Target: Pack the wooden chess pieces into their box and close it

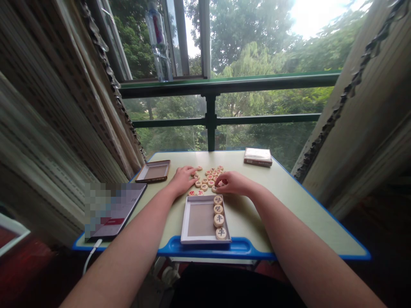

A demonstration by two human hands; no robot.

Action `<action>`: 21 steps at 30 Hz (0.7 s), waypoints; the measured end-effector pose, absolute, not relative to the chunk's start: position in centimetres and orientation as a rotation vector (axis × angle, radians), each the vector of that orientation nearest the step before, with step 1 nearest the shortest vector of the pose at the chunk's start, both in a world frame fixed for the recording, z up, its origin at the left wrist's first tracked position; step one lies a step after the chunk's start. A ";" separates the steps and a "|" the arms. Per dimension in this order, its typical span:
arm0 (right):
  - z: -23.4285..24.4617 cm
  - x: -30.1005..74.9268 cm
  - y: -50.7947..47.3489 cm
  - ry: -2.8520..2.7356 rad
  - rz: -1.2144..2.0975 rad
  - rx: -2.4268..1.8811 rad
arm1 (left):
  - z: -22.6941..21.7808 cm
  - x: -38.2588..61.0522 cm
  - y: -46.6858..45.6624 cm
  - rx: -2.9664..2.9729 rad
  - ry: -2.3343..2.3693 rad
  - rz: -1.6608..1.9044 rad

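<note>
Round wooden Chinese chess pieces (209,177) with red or black characters lie in a loose cluster on the table. At the cluster's left side my left hand (183,179) rests with its fingers apart, touching or close to the outer pieces. My right hand (233,183) reaches in from the right, thumb and fingers bent together on a chess piece (215,189) at the near edge. Just below sits a shallow open box (184,220) with a white rim. Along its right wall, several black-character pieces (218,220) form a column, face up.
A box lid (153,179) lies at the back left and a small clear-topped case (257,156) at the back right. A tablet (118,214) with a white cable (91,255) stands at the left edge. A plastic bottle (159,47) stands on the window rail (257,82).
</note>
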State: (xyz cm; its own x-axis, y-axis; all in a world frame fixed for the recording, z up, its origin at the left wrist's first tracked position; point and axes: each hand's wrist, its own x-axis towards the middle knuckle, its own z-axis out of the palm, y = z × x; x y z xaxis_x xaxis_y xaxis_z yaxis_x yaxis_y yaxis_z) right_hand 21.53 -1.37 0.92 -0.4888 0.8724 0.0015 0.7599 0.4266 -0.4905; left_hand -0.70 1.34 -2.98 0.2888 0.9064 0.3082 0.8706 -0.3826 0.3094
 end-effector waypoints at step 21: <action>2.2 22.3 -1.6 -2.257 0.609 -1.565 | -3.2 -0.7 1.7 2.346 1.792 0.699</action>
